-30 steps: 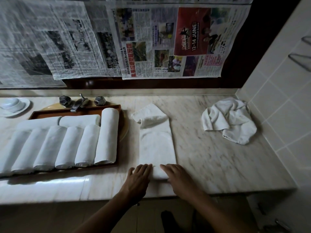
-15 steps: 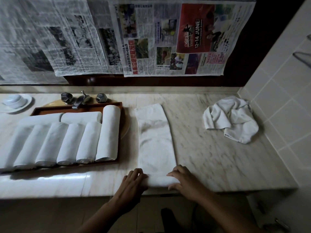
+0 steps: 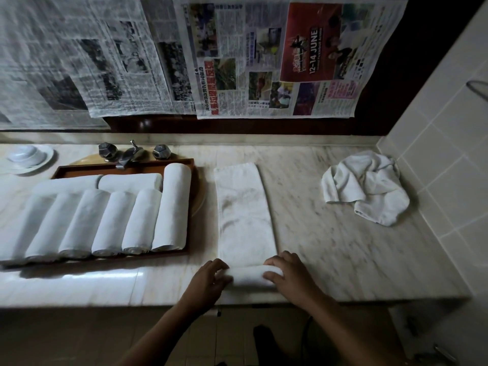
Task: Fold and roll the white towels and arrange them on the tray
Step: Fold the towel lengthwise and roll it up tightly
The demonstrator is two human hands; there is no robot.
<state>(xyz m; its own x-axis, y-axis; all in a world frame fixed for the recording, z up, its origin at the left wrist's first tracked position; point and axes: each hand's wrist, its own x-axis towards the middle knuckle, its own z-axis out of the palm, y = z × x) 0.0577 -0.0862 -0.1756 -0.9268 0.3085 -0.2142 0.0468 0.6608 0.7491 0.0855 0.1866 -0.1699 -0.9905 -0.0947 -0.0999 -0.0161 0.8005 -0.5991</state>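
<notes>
At the near edge of a marble desk (image 3: 343, 247), the left hand (image 3: 208, 281) and right hand (image 3: 290, 278) are each curling around one end of a small roll, which is forming at the near end of a folded white towel (image 3: 245, 212). The rest of that towel is lying flat, stretching away in a long strip. Just to its left, a brown tray (image 3: 79, 169) is holding what look like eight rolled towels (image 3: 105, 220) in the dim light. Well to the right, a crumpled towel (image 3: 367, 186) is sitting near the tiled wall. Behind the tray, a tap (image 3: 130, 154) and a white dish (image 3: 29, 157) are standing, with newspaper sheets (image 3: 264, 62) hanging above.
</notes>
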